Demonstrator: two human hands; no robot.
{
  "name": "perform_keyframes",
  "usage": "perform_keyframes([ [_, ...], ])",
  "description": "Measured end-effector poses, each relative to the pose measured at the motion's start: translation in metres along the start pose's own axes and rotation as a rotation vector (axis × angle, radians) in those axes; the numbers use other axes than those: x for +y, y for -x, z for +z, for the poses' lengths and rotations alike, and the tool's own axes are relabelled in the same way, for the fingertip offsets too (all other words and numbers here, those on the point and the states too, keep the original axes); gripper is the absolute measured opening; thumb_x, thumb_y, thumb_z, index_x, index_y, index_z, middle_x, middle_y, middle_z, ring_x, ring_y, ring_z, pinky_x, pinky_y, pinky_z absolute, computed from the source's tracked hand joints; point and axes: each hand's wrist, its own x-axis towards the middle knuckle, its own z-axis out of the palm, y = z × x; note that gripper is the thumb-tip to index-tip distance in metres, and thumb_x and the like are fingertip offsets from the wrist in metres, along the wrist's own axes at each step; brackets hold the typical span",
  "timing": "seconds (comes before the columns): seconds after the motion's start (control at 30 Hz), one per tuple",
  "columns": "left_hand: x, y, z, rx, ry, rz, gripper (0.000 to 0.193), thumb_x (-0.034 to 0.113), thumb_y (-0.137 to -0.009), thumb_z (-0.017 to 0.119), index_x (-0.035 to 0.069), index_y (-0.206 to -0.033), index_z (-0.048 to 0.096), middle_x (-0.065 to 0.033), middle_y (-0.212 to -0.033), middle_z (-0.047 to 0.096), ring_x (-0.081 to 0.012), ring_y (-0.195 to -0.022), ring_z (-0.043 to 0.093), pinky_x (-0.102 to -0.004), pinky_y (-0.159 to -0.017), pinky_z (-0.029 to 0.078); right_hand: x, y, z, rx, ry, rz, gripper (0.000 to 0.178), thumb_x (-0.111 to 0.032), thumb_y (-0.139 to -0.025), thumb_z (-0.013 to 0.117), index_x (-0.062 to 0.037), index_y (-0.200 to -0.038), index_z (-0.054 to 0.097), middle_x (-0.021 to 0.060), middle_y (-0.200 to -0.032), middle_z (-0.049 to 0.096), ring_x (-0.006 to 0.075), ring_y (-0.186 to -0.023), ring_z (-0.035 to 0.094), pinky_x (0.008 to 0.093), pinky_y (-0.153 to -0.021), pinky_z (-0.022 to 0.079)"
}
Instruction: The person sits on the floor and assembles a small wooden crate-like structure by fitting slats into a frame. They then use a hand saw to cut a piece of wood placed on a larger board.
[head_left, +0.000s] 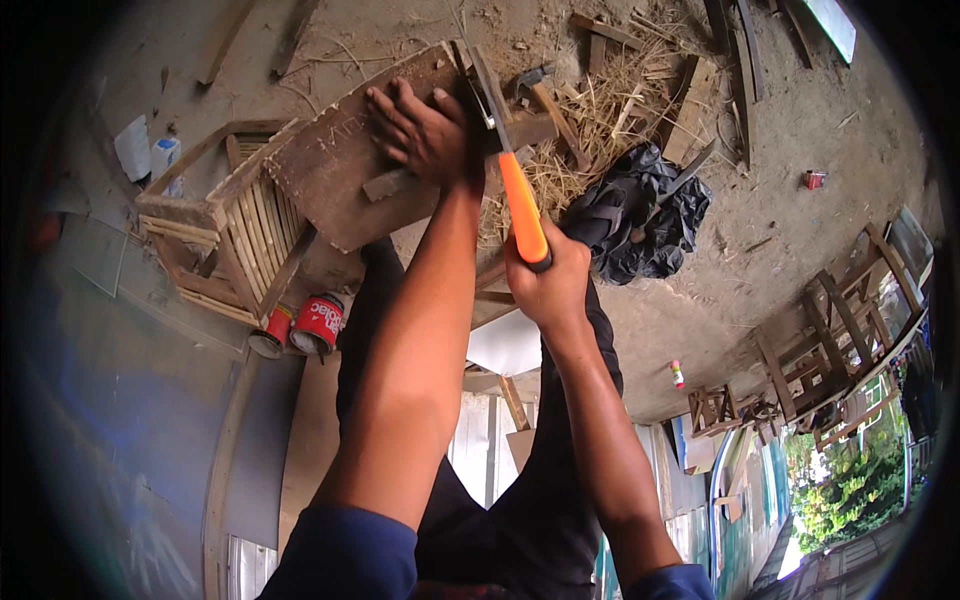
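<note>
My left hand (425,130) lies flat with fingers spread on a worn brown wooden board (330,165), pressing near its right end. A short wooden block (388,184) rests on the board beside the wrist. My right hand (548,275) is closed around the orange handle (522,205) of a saw. Its narrow dark blade (487,90), seen nearly edge-on, points away from me along the board's right end, close to my left hand. Whether the teeth touch wood cannot be made out. Just right of the blade lies a hammer (555,112) with a wooden handle.
A slatted wooden frame (240,235) stands at the left, near two red cans (318,322). Dry shavings (600,120) and a crumpled black plastic bag (665,225) lie on the dirt floor to the right. Wooden chair frames (830,335) stand at the far right.
</note>
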Motion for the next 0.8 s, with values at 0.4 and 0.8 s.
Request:
perform_keyframes([
  [0.4, 0.017, -0.019, 0.001, 0.038, 0.059, -0.226, 0.054, 0.036, -0.098, 0.049, 0.009, -0.145, 0.041, -0.0239, -0.158, 0.033, -0.0432, -0.149, 0.027, -0.0649, -0.117, 0.019, -0.023, -0.029, -0.012, -0.127, 0.051, 0.056, 0.014, -0.008, -0.082, 0.069, 0.0027, -0.091, 0.067, 0.0148, -0.067, 0.063, 0.0124, -0.062, 0.059, 0.0312, -0.064, 0.051],
  [0.8, 0.022, -0.016, 0.0, 0.036, 0.037, -0.275, 0.054, 0.037, -0.098, 0.05, 0.011, -0.145, 0.041, -0.0211, -0.159, 0.034, -0.0397, -0.149, 0.027, -0.0614, -0.118, 0.02, -0.076, 0.027, -0.069, -0.291, 0.081, 0.127, 0.01, -0.005, -0.08, 0.065, 0.004, -0.084, 0.065, 0.0197, -0.069, 0.065, 0.0219, -0.064, 0.068, 0.0351, -0.063, 0.052],
])
